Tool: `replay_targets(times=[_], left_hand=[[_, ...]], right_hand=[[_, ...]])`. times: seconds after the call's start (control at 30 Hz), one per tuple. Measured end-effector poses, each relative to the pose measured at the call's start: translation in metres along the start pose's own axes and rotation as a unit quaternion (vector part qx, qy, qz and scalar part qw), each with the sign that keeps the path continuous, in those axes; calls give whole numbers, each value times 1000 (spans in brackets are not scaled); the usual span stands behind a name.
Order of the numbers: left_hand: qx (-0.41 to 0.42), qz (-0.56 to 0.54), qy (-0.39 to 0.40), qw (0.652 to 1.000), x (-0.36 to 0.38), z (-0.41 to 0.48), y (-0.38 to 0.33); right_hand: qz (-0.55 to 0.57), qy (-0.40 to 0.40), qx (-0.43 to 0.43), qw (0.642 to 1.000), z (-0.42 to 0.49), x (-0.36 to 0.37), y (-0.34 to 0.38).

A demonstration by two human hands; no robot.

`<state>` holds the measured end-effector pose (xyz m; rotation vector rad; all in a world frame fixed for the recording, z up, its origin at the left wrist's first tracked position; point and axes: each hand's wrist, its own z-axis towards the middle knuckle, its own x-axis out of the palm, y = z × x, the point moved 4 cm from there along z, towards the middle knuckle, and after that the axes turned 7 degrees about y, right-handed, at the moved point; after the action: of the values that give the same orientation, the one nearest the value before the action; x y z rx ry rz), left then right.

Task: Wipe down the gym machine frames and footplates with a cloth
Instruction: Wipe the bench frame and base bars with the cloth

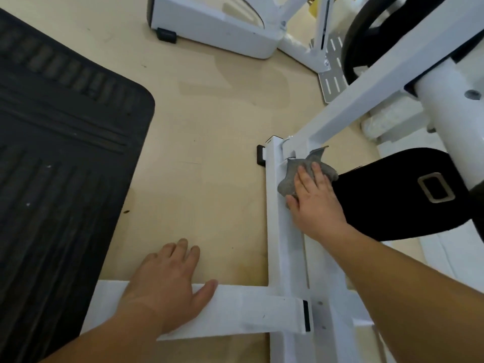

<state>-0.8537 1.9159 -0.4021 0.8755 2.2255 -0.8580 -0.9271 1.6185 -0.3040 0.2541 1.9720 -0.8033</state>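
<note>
Tan flooring [209,113] carries a black ribbed mat [65,153] and a white machine frame [275,244]. On the frame's upright rail, the right hand [317,203] presses a grey cloth [288,179] down with straight, spread fingers, just beside a black pad [392,200]. The left hand [170,279] rests flat and spread on the crossbar [248,305].

The left hand [167,279] and the right hand [317,203] are both bare, with short fingernails. The left forearm [110,334] and the right forearm [408,273] are bare as well, uncovered from wrist to the picture's edge.
</note>
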Motion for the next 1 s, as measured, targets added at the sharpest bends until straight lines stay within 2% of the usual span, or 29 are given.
replay_targets(times=[0.17,0.3,0.47,0.57,0.67,0.77,1.0], left_hand=[[-1,9,-1,1000,4,-1,1],[-4,-2,-11,1000,5,0,2],[-3,-2,-18,1000,3,-3,1],[-3,-16,-11,1000,2,-3,1],[0,-24,-5,1000,3,0,2],[3,-28,-3,1000,3,3,2],[-1,-18,-2,1000,3,3,2]], right_hand=[[-62,15,0,998,28,-11,1],[-52,-19,5,998,5,-4,4],[-38,-2,-70,997,-71,12,16],[-62,25,-92,994,-63,10,12],[-76,-7,-78,994,-14,-4,7],[-70,2,-46,996,25,-19,-3],[27,-20,29,999,-1,-3,0]])
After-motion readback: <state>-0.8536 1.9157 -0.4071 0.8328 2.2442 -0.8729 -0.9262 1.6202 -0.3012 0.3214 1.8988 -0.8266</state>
